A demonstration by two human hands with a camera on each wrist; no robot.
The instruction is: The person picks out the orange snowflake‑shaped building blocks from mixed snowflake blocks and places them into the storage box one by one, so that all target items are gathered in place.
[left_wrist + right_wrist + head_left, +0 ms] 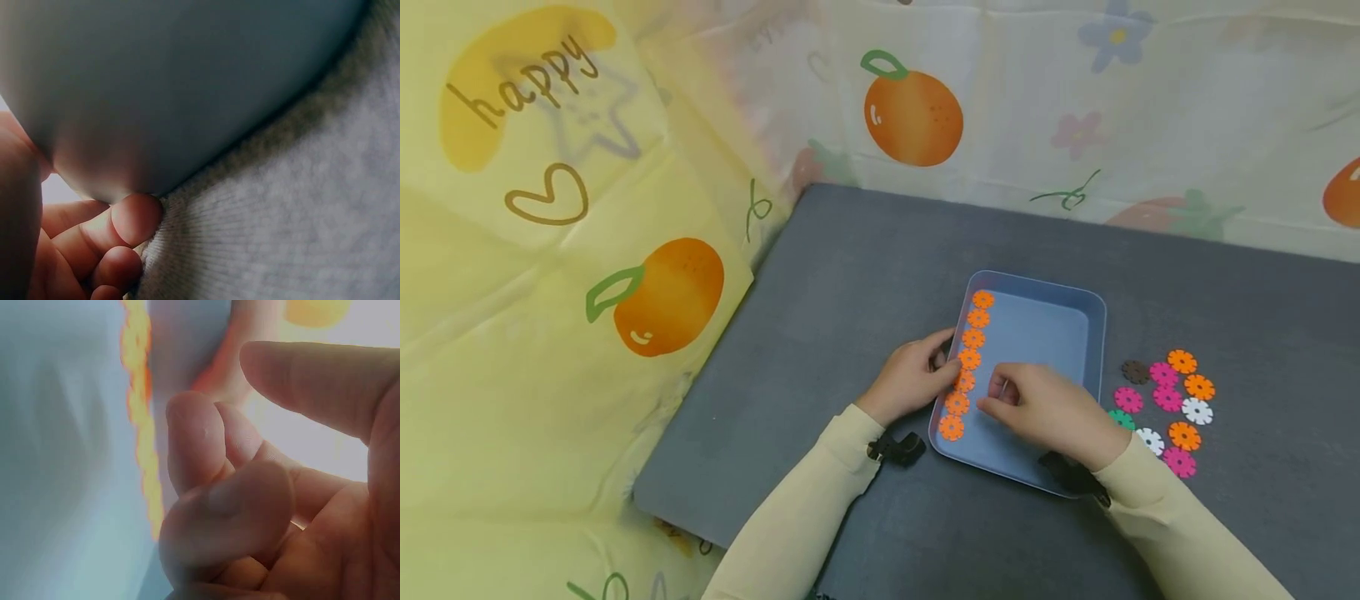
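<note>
A blue-grey rectangular tray [1037, 333] lies on the table. Along its inner left side runs a straight column of several orange notched flower-shaped discs [973, 338], seen as a blurred orange strip in the right wrist view. My left hand [910, 379] grips the tray's left wall, thumb over the rim near the discs; in the left wrist view its fingers [134, 219] curl against the tray's outside. Over the tray, just right of the column, hovers my right hand [1052, 408]. Its fingers [197, 440] bend loosely, the thumb stands apart, and nothing shows between them.
Right of the tray several loose discs lie scattered: orange [1199, 387], pink [1128, 400], white [1197, 411], a brown disc [1136, 372] and a green disc [1122, 419] partly hidden by the right arm. Patterned cloth [1000, 108] hangs behind the grey table [820, 292].
</note>
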